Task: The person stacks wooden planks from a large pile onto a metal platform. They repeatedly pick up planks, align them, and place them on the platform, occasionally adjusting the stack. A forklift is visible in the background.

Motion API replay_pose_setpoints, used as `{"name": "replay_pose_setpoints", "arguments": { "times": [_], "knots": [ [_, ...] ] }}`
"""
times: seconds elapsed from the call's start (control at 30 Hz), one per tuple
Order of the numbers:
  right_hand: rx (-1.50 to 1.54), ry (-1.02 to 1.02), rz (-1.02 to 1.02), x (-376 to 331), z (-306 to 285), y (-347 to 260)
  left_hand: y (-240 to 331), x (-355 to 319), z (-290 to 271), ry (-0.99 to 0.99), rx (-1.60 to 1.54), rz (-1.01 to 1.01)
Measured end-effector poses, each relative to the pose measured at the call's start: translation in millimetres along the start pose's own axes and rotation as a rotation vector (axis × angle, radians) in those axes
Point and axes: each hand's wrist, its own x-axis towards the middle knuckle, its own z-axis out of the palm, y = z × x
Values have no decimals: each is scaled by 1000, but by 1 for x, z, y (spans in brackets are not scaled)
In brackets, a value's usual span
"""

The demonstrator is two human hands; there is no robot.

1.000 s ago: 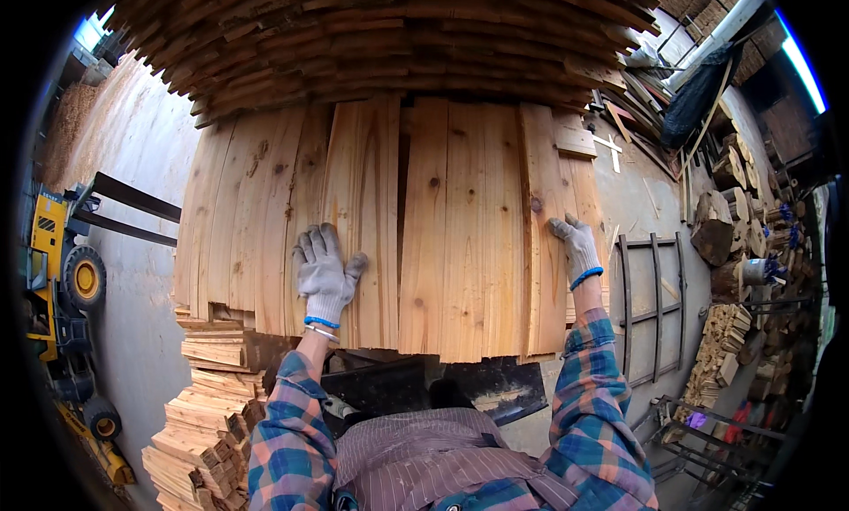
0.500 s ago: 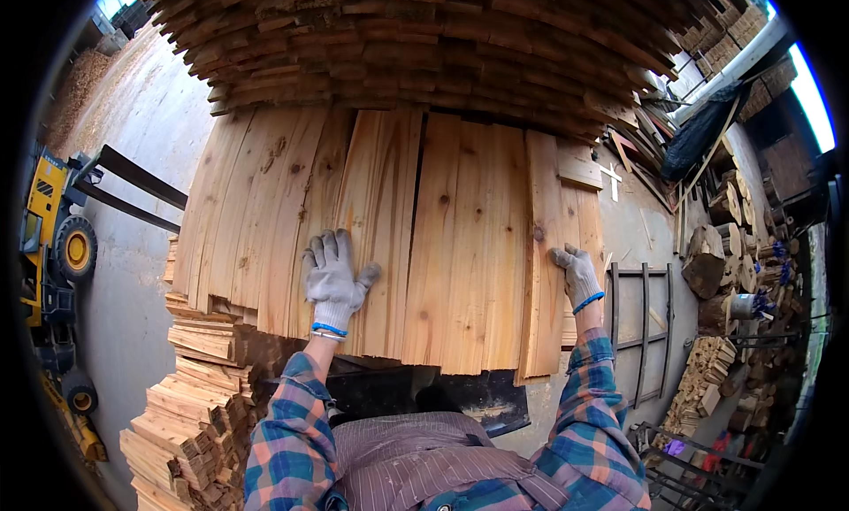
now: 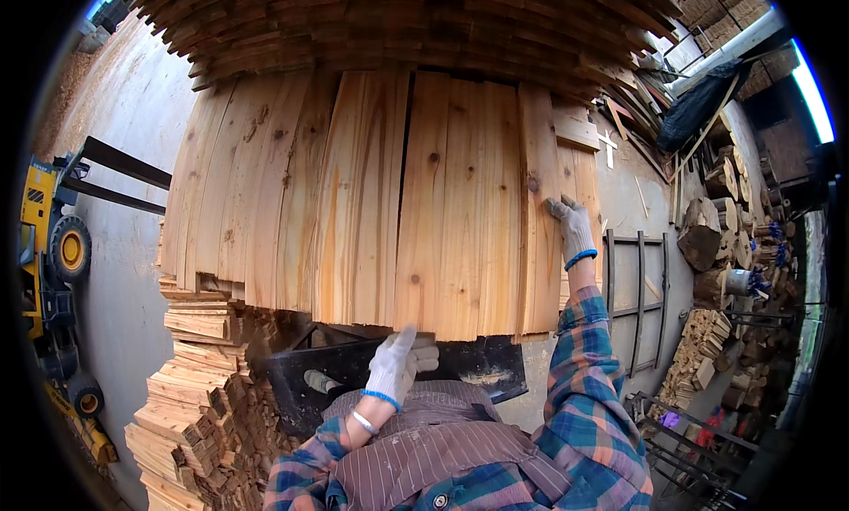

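Observation:
A layer of pale wooden boards (image 3: 363, 201) lies side by side before me. My right hand (image 3: 573, 226), in a white glove, has its fingers closed at the right edge of a raised wooden board (image 3: 536, 219); the fingers' undersides are hidden. By the near ends of the middle boards is my left hand (image 3: 400, 362), gloved too, its fingers stretched and apart with nothing in them. Slight blur keeps me from telling whether its fingertips touch the board ends. A short wooden block (image 3: 577, 132) sits across boards at the far right.
A tall stack of boards (image 3: 389, 33) rises beyond the layer. Stacked wood strips (image 3: 190, 396) stand at the lower left. A yellow wheeled machine (image 3: 62, 245) is at far left, its dark forks (image 3: 124, 166) pointing toward the boards. A metal frame (image 3: 638, 299) and logs (image 3: 700, 232) lie right.
My left hand has left the board tops and come back toward me, to the near edge. My right hand stays at the raised board. The whole view has shifted, with the boards higher in it.

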Motion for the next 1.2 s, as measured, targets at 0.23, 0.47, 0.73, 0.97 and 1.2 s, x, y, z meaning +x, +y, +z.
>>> {"name": "replay_pose_setpoints", "arguments": {
  "times": [0.23, 0.47, 0.73, 0.97, 1.2],
  "knots": [
    [59, -73, -22, -7, -3, 1, -25, 11, 20, 123, -74, 180],
    [3, -42, -59, 3, 5, -5, -12, 25, 28, 184, -193, 156],
    [-1194, 219, -323, -57, 67, -44, -7, 25, 23, 132, -225, 177],
    [-939, 201, -446, -34, -4, -19, 23, -34, -30, 94, -73, 221],
    [-940, 151, -639, 10, -45, 35, 73, -16, -123, 452, -469, 485]
  ]
}}
